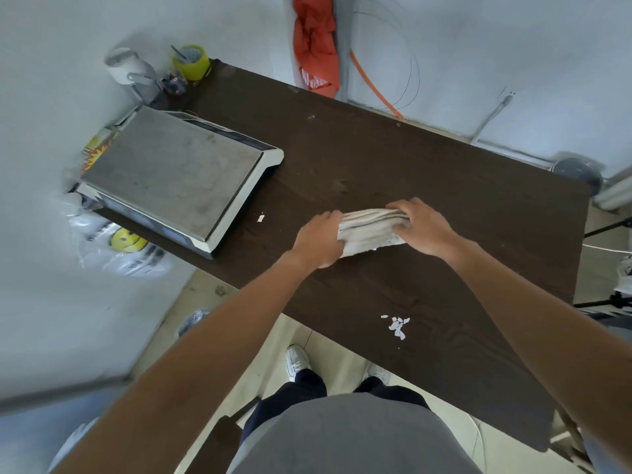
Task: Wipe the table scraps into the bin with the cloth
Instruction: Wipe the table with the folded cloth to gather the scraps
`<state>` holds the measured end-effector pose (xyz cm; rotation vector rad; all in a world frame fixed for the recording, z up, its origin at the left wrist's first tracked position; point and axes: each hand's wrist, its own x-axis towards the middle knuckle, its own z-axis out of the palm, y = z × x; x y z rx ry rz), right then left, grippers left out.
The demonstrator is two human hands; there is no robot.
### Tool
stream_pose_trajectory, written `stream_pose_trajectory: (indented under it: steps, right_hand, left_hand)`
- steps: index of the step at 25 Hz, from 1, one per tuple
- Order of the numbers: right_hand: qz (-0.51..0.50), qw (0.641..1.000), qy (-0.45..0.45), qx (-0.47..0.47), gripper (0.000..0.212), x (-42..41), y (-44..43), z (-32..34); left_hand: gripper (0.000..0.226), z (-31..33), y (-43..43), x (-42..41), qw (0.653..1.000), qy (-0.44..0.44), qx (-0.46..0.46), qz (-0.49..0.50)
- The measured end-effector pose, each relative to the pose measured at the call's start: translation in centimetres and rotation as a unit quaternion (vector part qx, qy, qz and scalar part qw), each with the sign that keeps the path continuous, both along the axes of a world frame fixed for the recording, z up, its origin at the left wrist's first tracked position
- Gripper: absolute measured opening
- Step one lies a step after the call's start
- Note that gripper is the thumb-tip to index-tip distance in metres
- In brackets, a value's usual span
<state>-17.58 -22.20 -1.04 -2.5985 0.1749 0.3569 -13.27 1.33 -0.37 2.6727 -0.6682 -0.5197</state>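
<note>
White cloth [371, 230] is lying bunched mid-table [376, 159], left hand [319, 239] and right hand [422, 227] gripping its ends; soft, light, best grabbed bunched. Scraps [396, 327] sitting near front edge.

Grey shirt [352, 436], dark navy trousers [302, 388], white trainers [296, 361], bare forearms [219, 330]

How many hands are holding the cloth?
2. The left hand grips the left end of the cloth, and the right hand grips its right end, over the table. No other hands show.
</note>
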Motion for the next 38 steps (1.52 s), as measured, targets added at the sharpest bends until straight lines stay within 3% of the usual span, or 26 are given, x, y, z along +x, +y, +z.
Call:
stream_pose_trajectory:
  steps: [6, 13, 19, 26, 32, 38]
  right_hand:
    - [-0.013, 0.999, -0.038, -0.02, 0.045, 3.0, 2.2, -1.4]
    - [-0.002, 0.999, -0.001, -0.036, 0.045, 8.4, 6.9, -2.9]
    - [0.076, 0.996, -0.017, -0.054, 0.044, 13.1, 13.1, -3.1]
    - [0.14, 0.988, 0.037, -0.054, 0.046, 14.6, 14.5, -2.6]
    - [0.136, 0.987, 0.086, 0.001, 0.057, 12.0, 14.0, -2.6]
    - [0.107, 0.988, 0.101, 0.039, 0.046, 8.0, 10.1, -3.3]
  left_hand:
    - [0.054, -0.1, 0.6, 6.3, 0.995, -0.084, 0.043, -0.031]
    - [0.056, -1.7, 4.8, 10.9, 0.992, -0.099, 0.074, -0.006]
    - [0.076, -3.7, 11.3, 8.7, 0.982, -0.12, 0.128, 0.066]
    - [0.047, -4.4, 12.2, 4.7, 0.978, -0.134, 0.114, 0.114]
    - [0.052, -4.0, 11.7, 2.0, 0.977, -0.115, 0.126, 0.126]
    - [0.047, -3.6, 8.5, -1.9, 0.983, -0.089, 0.139, 0.078]
